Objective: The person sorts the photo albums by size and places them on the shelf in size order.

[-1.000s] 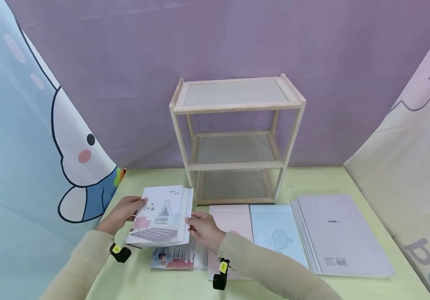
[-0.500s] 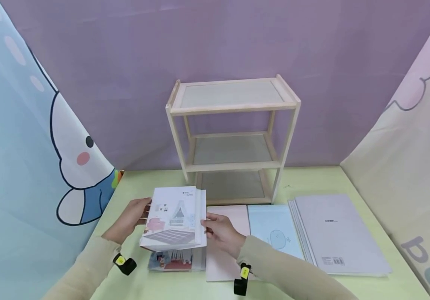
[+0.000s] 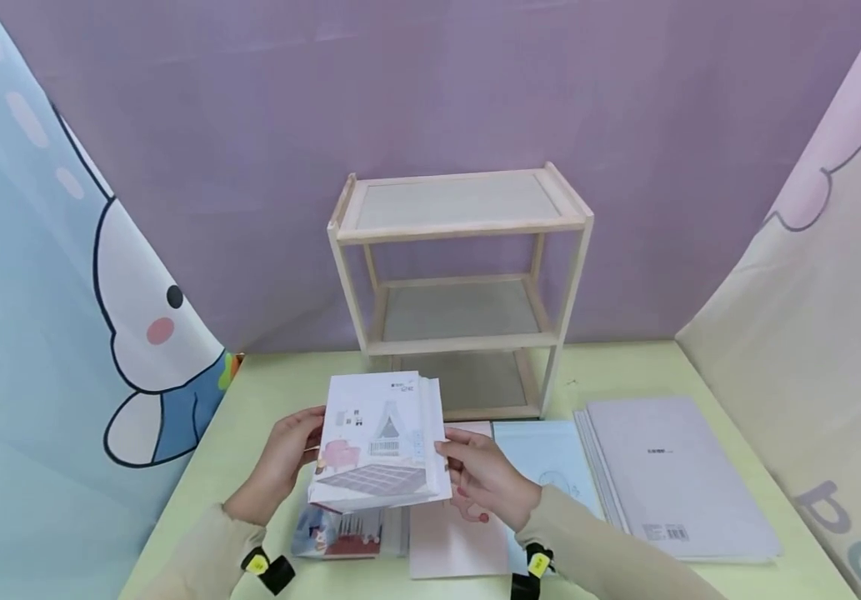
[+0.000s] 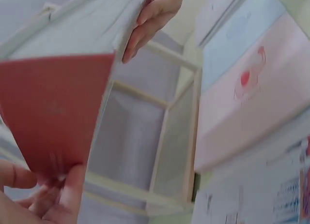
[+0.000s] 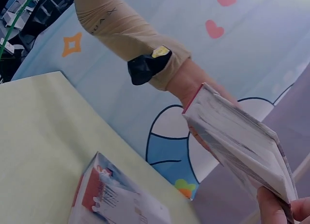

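Between both hands is a white book [image 3: 377, 442] with a printed back cover: barcode, tent-like shape, pink figure. It is held up above the table, face toward the head camera. The left hand [image 3: 283, 458] grips its left edge, the fingers partly hidden behind it. At the right edge, the right hand [image 3: 493, 479] pinches the layered covers with thumb and fingers. Seen from the left wrist, a red inner face [image 4: 58, 108] shows underneath. Page edges [image 5: 242, 141] face the right wrist camera. Below lies another illustrated book [image 3: 340, 533], partly covered in the head view.
A pink notebook [image 3: 456, 554] and a blue notebook [image 3: 550, 450] lie side by side in front of a three-tier wooden shelf [image 3: 460, 233]. Farther right is a stack of large pale lilac books [image 3: 678, 483]. Printed cloth [image 3: 25, 292] hangs along the left side.
Both hands have carried the white book to the right, from over the table's left part toward the front of the shelf. The head view has tilted slightly upward.
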Demonstrator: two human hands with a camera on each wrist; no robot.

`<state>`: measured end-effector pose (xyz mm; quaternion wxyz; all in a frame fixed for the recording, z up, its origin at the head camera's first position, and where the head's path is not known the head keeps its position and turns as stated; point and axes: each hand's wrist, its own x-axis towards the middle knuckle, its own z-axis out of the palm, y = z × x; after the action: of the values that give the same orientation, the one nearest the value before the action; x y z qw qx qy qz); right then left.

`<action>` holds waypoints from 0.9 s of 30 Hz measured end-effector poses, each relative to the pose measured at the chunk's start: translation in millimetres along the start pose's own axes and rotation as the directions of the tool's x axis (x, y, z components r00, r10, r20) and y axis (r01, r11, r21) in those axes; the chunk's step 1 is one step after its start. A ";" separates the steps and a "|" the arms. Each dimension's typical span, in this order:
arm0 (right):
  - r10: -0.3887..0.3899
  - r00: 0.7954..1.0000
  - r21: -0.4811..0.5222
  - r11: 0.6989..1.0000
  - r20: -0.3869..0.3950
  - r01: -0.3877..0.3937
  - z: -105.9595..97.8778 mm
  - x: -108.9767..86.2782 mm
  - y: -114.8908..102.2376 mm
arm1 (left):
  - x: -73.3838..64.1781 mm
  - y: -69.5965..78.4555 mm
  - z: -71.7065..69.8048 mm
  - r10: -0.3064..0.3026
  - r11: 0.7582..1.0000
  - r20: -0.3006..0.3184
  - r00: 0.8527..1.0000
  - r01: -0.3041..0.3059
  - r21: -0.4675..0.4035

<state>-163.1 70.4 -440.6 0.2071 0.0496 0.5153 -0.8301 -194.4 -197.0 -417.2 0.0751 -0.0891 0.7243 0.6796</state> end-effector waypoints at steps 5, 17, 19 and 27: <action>-0.033 0.999 0.001 0.999 0.005 0.033 -6.7 -9.7 -9.5 | -13.9 4.1 14.5 0.014 0.996 0.020 1.000 -0.012 -0.089; -0.064 0.994 0.116 0.992 0.092 0.053 -20.8 -35.7 -43.1 | -42.2 19.8 39.9 0.174 0.928 0.116 0.978 -0.124 -0.351; -0.076 0.992 0.110 0.992 0.098 0.065 -23.8 -38.6 -49.3 | -44.4 21.6 42.3 0.229 0.916 0.175 0.957 -0.151 -0.372; -0.105 0.985 0.123 0.989 0.139 0.088 -28.1 -46.1 -72.9 | -49.2 35.3 48.8 0.358 0.876 0.321 0.877 -0.196 -0.440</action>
<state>-153.6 136.5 -379.0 0.2004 -0.0238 0.4514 -0.8692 -155.3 -144.8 -374.7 0.0992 0.1426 0.5474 0.8187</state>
